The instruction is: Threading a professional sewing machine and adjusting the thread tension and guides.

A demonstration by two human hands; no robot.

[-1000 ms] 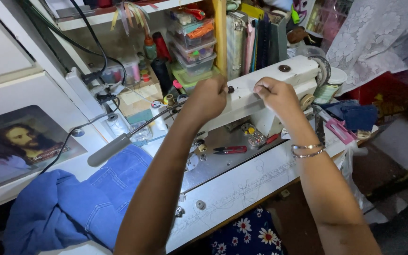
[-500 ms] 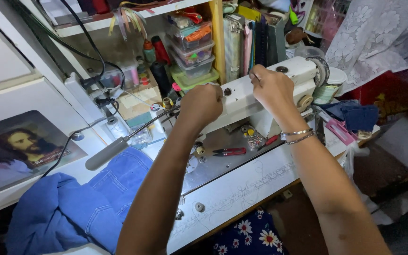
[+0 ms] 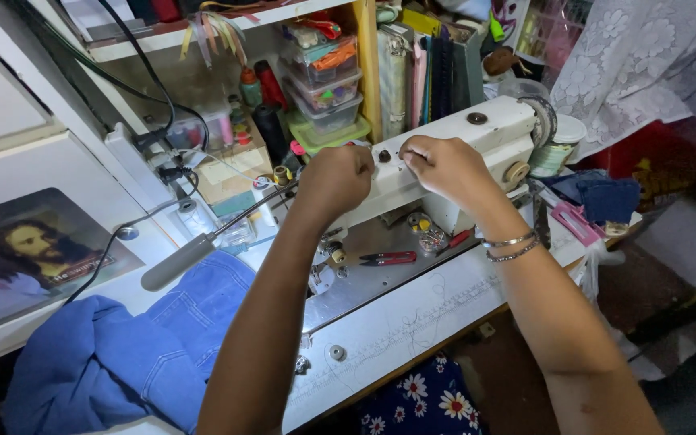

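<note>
- Grip first: both hands sit on top of a white sewing machine [image 3: 445, 153]; the left hand [image 3: 336, 179] is curled into a loose fist at the machine's needle end, and what it pinches, if anything, cannot be told.
- Right hand [image 3: 445, 165] is closed too, fingertips drawn together on the upper face of the machine just beside a dark knob [image 3: 384, 155]; a thread may run between the two hands, but it is too fine to make out.
- Both forearms reach up from the lower edge of the frame, roughly parallel, wrists bent down; two thin bangles [image 3: 513, 247] ring the right wrist.
- Under the machine's arm, red-handled snips [image 3: 388, 258] lie on the metal bed plate [image 3: 380, 274], near a small cluster of bobbins [image 3: 424, 234].
- Blue denim garment [image 3: 122, 354] is heaped on the left of the pale tabletop [image 3: 412, 322], just beside the left forearm; a grey-handled lamp arm [image 3: 195, 256] angles over it.
- Framed portrait picture [image 3: 34, 258] lies flat at far left.
- Shelving behind the machine holds stacked clear boxes [image 3: 328, 84], spools of thread [image 3: 263, 84] and upright folded cloth [image 3: 424, 72].
- White lace curtain [image 3: 638, 64] hangs at upper right; navy cloth [image 3: 606, 197] rests on the tabletop's right end.
- Dark floral fabric [image 3: 424, 399] shows below the tabletop's front edge.
</note>
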